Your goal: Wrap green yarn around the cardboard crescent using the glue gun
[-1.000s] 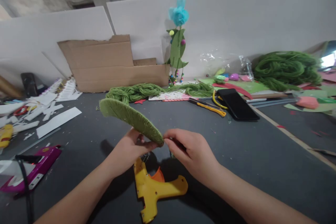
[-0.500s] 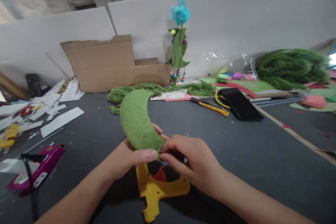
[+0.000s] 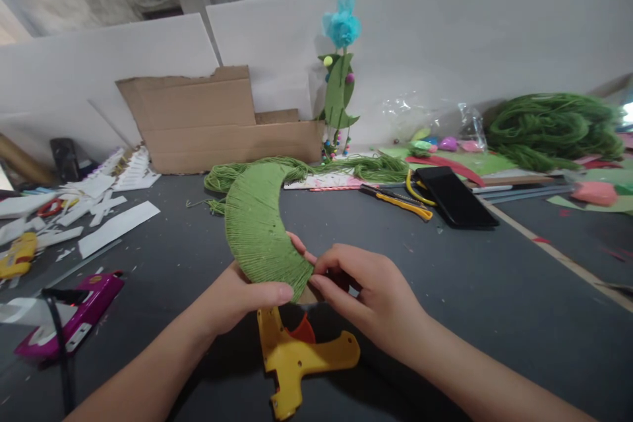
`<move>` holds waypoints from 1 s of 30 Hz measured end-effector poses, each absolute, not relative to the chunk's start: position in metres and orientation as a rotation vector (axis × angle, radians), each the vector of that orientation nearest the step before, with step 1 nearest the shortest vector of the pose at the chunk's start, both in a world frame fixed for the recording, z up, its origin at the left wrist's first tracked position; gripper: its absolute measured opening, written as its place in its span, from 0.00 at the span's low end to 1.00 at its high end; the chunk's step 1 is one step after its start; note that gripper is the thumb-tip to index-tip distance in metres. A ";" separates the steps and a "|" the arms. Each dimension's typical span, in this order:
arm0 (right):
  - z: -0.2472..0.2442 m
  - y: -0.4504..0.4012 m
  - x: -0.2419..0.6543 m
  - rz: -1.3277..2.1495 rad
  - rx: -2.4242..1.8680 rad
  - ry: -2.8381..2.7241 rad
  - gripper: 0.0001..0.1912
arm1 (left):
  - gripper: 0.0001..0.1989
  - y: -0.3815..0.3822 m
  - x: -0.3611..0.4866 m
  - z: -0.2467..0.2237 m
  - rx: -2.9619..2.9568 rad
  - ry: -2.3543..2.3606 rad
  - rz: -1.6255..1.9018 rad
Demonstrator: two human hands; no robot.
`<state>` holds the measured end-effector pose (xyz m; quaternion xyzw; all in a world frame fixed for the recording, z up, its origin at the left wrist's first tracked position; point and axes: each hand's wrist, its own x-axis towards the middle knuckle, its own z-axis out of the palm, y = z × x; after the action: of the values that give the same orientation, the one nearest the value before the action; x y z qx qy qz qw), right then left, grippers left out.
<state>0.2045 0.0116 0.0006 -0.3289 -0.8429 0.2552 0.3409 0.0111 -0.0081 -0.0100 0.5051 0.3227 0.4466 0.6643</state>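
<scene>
A crescent of cardboard wrapped in green yarn (image 3: 257, 224) stands tilted up over the table. My left hand (image 3: 247, 290) is closed round its lower part, thumb across the front and fingertips showing at the inner edge. Bare brown cardboard shows at the crescent's lower tip. My right hand (image 3: 366, 283) is pinched at that end, thumb and forefinger together by the last turns of yarn; the strand between them is hard to make out. Below both hands lies a yellow glue gun (image 3: 301, 362) with a red trigger, its upper part hidden.
Behind the crescent lie loose green yarn (image 3: 237, 175), a yellow-handled cutter (image 3: 403, 204) and a black phone (image 3: 455, 198). A purple device (image 3: 84, 310) with a cable and white scraps (image 3: 119, 227) are at left. Cardboard (image 3: 198, 122) and a hanging flower ornament (image 3: 341, 79) stand behind.
My right hand has shifted slightly up and right along the crescent's end. More bare cardboard now shows at the tip. The left hand keeps its grip.
</scene>
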 end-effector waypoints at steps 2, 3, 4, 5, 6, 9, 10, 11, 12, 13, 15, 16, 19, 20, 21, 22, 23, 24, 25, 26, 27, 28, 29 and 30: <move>0.001 0.012 0.205 0.657 -0.881 -2.190 0.07 | 0.21 -0.007 0.012 -0.010 1.176 0.751 1.017; 0.000 0.012 0.205 0.648 -0.893 -2.194 0.07 | 0.21 -0.007 0.013 -0.010 1.197 0.762 1.029; -0.001 0.013 0.205 0.632 -0.899 -2.201 0.06 | 0.21 -0.007 0.013 -0.009 1.217 0.772 1.040; -0.001 0.014 0.206 0.609 -0.897 -2.214 0.06 | 0.21 -0.008 0.014 -0.009 1.228 0.784 1.049; -0.003 0.014 0.206 0.578 -0.886 -2.229 0.06 | 0.21 -0.008 0.013 -0.009 1.231 0.800 1.054; -0.006 0.016 0.207 0.481 -0.821 -2.259 0.06 | 0.19 -0.010 0.012 -0.009 1.204 0.873 1.037; -0.006 0.016 0.208 0.454 -0.797 -2.262 0.06 | 0.18 -0.010 0.012 -0.009 1.191 0.895 1.033; -0.007 0.017 0.208 0.430 -0.774 -2.263 0.06 | 0.18 -0.010 0.011 -0.009 1.179 0.907 1.032; -0.007 0.017 0.207 0.410 -0.757 -2.264 0.06 | 0.17 -0.010 0.011 -0.009 1.168 0.911 1.032; -0.007 0.017 0.207 0.394 -0.745 -2.265 0.06 | 0.17 -0.009 0.011 -0.009 1.158 0.909 1.034; -0.007 0.017 0.208 0.377 -0.738 -2.269 0.06 | 0.17 -0.008 0.011 -0.008 1.148 0.898 1.036; -0.006 0.017 0.208 0.376 -0.742 -2.271 0.06 | 0.17 -0.008 0.011 -0.008 1.145 0.895 1.036; -0.006 0.017 0.208 0.382 -0.763 -2.275 0.06 | 0.17 -0.008 0.012 -0.007 1.140 0.889 1.042; -0.006 0.017 0.209 0.385 -0.768 -2.273 0.06 | 0.17 -0.008 0.012 -0.007 1.137 0.885 1.046; -0.005 0.017 0.209 0.390 -0.771 -2.270 0.06 | 0.17 -0.008 0.012 -0.007 1.135 0.880 1.049; -0.004 0.017 0.209 0.402 -0.777 -2.268 0.06 | 0.17 -0.008 0.012 -0.008 1.135 0.876 1.053; -0.003 0.017 0.209 0.422 -0.788 -2.265 0.06 | 0.17 -0.008 0.011 -0.008 1.135 0.873 1.056; -0.002 0.017 0.209 0.449 -0.805 -2.262 0.06 | 0.17 -0.008 0.011 -0.008 1.134 0.871 1.059; -0.001 0.017 0.209 0.484 -0.832 -2.255 0.06 | 0.17 -0.008 0.011 -0.008 1.134 0.870 1.061; 0.000 0.017 0.209 0.526 -0.864 -2.247 0.06 | 0.17 -0.008 0.011 -0.008 1.137 0.867 1.060; 0.001 0.017 0.209 0.569 -0.900 -2.237 0.06 | 0.17 -0.007 0.011 -0.009 1.141 0.865 1.059; 0.002 0.017 0.210 0.610 -0.934 -2.224 0.06 | 0.18 -0.007 0.011 -0.009 1.144 0.861 1.055; 0.003 0.018 0.210 0.646 -0.969 -2.214 0.06 | 0.18 -0.007 0.011 -0.008 1.146 0.857 1.050; 0.004 0.019 0.211 0.673 -1.003 -2.206 0.05 | 0.18 -0.007 0.011 -0.008 1.145 0.857 1.043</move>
<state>0.2110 0.0187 0.0043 -0.3795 -0.8344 0.2546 0.3081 0.0108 -0.0069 -0.0084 0.5007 0.3746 0.4560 0.6333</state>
